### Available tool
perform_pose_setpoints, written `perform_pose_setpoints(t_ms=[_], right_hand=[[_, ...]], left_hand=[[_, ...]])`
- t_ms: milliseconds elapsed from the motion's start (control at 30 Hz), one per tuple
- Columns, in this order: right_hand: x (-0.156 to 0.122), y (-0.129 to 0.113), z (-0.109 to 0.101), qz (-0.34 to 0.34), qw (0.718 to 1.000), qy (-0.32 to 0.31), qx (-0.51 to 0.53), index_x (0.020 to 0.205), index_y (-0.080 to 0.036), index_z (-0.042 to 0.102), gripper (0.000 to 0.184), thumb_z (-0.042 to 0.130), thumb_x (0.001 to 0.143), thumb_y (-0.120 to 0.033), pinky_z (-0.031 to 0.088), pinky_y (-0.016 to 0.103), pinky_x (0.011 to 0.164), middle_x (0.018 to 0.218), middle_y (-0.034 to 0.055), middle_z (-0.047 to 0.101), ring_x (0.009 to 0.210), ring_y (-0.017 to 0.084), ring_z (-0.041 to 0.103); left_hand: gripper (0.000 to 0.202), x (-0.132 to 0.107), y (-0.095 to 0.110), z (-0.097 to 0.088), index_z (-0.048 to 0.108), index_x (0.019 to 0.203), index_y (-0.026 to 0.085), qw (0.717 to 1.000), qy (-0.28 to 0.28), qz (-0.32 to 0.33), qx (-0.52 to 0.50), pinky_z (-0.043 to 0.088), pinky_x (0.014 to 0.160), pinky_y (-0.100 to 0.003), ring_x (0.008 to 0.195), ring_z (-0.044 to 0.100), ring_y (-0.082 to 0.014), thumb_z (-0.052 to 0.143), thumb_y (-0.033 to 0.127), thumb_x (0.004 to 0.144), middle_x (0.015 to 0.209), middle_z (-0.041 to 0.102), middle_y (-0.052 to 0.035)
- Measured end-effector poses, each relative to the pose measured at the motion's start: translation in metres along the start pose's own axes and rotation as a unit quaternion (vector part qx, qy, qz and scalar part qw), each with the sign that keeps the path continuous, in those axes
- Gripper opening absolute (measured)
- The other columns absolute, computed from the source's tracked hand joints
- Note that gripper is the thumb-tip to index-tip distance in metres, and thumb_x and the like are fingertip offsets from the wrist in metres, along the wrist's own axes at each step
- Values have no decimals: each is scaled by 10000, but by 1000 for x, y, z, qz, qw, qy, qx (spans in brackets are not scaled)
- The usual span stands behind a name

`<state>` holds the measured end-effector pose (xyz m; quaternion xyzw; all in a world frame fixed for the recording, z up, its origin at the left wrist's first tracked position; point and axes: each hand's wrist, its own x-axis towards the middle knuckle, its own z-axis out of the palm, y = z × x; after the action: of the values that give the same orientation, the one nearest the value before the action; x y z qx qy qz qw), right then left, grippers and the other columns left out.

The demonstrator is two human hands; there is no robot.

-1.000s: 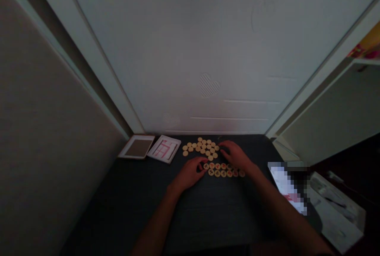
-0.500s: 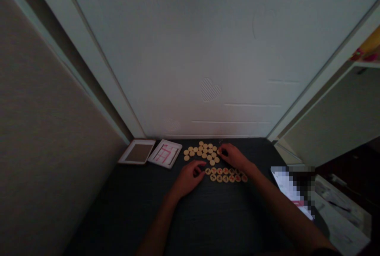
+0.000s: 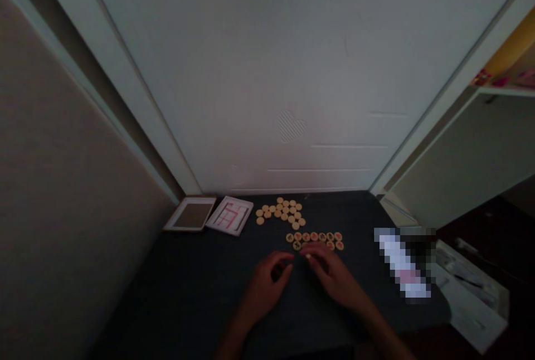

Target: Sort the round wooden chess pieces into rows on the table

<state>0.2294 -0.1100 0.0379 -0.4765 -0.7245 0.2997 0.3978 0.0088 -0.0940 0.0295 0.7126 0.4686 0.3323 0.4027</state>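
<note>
My right hand (image 3: 330, 273) pinches a pale, round Chinese chess piece (image 3: 308, 256), only partly visible, in front of the face-up pieces. My left hand (image 3: 271, 279) hovers just left of it, fingers curved, thumb and fingertips apart, holding nothing. Two rows of face-up Chinese chess pieces (image 3: 314, 237), marked in red and black, lie beyond my hands; my right fingers cover part of the nearer row. Farther back, a loose cluster of blank-side-up Chinese chess pieces (image 3: 286, 210) rests on the dark table (image 3: 200, 282).
A flat case with pink lines (image 3: 229, 215) and a shallow framed tray (image 3: 192, 215) lie at the back left. A pixelated bright object (image 3: 401, 265) is at the right edge. Beyond that edge stands a white box (image 3: 472, 298). A white panel (image 3: 267, 70) rises behind the table.
My right hand has come from the blank cluster toward me, carrying one piece in front of the rows. My left hand has shifted slightly nearer to me. The view has moved a little.
</note>
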Motion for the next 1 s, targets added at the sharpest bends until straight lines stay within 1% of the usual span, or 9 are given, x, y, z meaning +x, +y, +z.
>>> perform_pose_setpoints(t_ms=[67,133,200,300,467,567,733,867,1000], right_hand=[[-13,-2,19,14,1000,9,20,1187,-313,679,241,540,996,-360,548,399,978,1221,60,681,1154,235,641],[-20,1,35,21,999,22,38,1184,-309,688,244,554,989,-369,576,378,920,1200,65,695,1112,236,666],[-24,4,46,22,998,35,47,1200,-315,691,259,534,999,-362,570,389,937,1168,59,719,1083,237,686],[-27,7,55,24,997,43,52,1217,-323,692,274,517,1009,-352,561,406,955,1144,49,744,1051,242,708],[-30,6,58,28,997,62,39,1135,-297,733,237,555,992,-361,581,391,894,1072,58,761,979,249,722],[-30,5,56,21,997,63,25,1093,-293,751,215,580,980,-358,584,369,856,1013,59,752,944,239,711],[-31,6,55,38,998,50,14,1087,-280,756,189,615,966,-311,571,315,791,936,48,718,869,205,688],[-32,7,55,31,999,41,18,1107,-275,751,198,615,962,-265,562,296,821,982,50,690,902,191,679],[-34,4,55,12,999,39,0,1202,-299,719,288,569,972,-212,561,299,845,1030,58,646,950,194,663]], left_hand=[[220,-12,-1,8,698,1112,267,1000,0,-4,-4,566,812,-318,878,696,-198,566,329,948,1039,743,-41],[215,-21,-4,13,694,1109,266,1000,13,-4,0,565,840,-332,914,695,-206,555,324,956,1058,738,-48],[209,-27,-7,16,690,1105,266,1000,30,-1,3,564,852,-341,925,695,-210,549,324,962,1052,736,-50],[196,-30,-10,18,688,1084,263,999,51,5,6,568,844,-341,918,694,-212,546,326,964,1033,731,-51],[189,-30,-7,19,691,1069,258,998,66,17,14,559,846,-334,916,689,-209,538,307,969,1020,729,-48],[180,-31,-5,19,697,1047,252,997,66,22,25,551,835,-327,890,685,-202,538,285,970,992,728,-42],[181,-33,-3,21,702,1036,242,996,75,36,21,541,824,-309,897,681,-191,535,271,973,991,725,-37],[172,-35,-2,21,709,1025,241,997,72,34,17,540,811,-292,877,686,-181,553,286,970,983,735,-27],[167,-36,-3,21,707,1055,243,997,69,21,12,541,823,-294,867,694,-182,594,316,955,998,752,-24]])
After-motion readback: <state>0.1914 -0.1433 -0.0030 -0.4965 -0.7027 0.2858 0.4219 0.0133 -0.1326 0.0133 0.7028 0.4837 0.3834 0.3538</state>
